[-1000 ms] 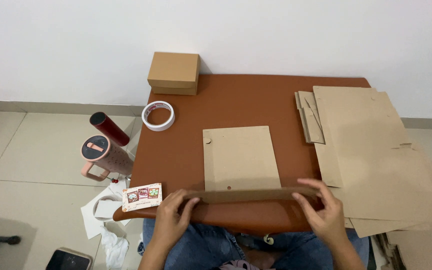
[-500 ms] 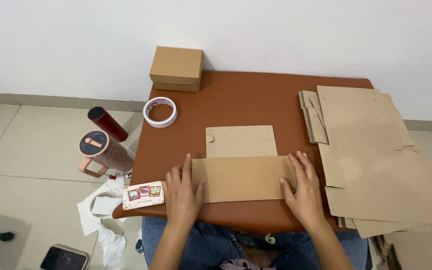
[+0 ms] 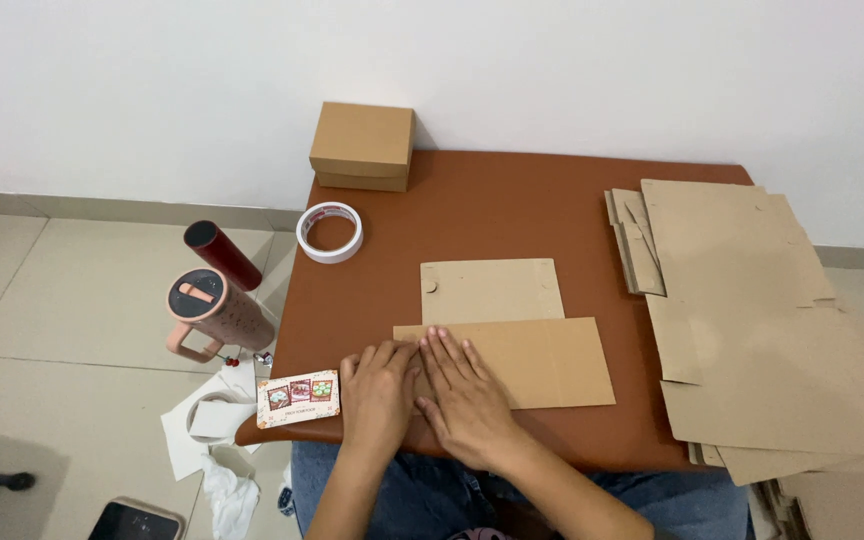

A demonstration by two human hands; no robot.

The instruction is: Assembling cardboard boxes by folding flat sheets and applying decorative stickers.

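Left hand, right hand cover folded cardboard left end.

My left hand and right hand lie side by side on the folded cardboard sheet near the table's front edge. A closed box sits at the back-left corner, a tape roll on the left edge, a card at the front-left corner, stacked cardboard blanks along the right edge.
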